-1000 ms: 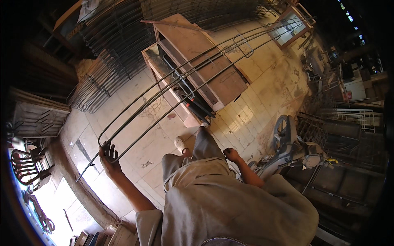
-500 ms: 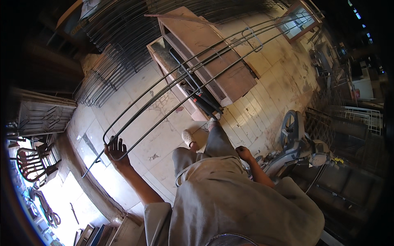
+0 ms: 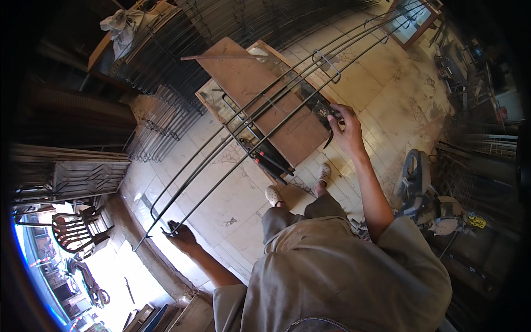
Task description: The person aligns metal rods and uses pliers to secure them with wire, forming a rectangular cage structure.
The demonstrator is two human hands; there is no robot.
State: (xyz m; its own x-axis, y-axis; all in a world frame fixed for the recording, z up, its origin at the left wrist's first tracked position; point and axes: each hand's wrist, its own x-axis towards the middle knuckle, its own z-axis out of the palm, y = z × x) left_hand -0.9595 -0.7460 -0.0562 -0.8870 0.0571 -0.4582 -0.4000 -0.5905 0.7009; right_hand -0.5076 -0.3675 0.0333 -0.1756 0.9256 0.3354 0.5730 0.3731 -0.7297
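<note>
A long frame of dark bent metal rods [image 3: 202, 160] spans diagonally above a low wooden box [image 3: 213, 108] with a brown board [image 3: 260, 102] on top. My left hand [image 3: 180, 235] is closed on the frame's near end. My right hand [image 3: 345, 130] is below the rods at the box's right side, its fingers curled on something dark that I cannot make out. Black bar-like pieces with red bits [image 3: 272, 165] lie in the box. My two feet stand on the tiles below it.
Stacked rod racks [image 3: 160, 127] stand behind and left. A glass-fronted wooden frame [image 3: 404, 25] is at the far end. Dusty machinery [image 3: 417, 182] is at my right. A wooden chair [image 3: 74, 232] stands by a bright doorway at left, near metal panels [image 3: 88, 180] and a raised threshold [image 3: 138, 246].
My right hand has risen from beside my thigh to the box's right side. The board appears swung leftward. The rods' near end and my left hand have shifted right and down in view.
</note>
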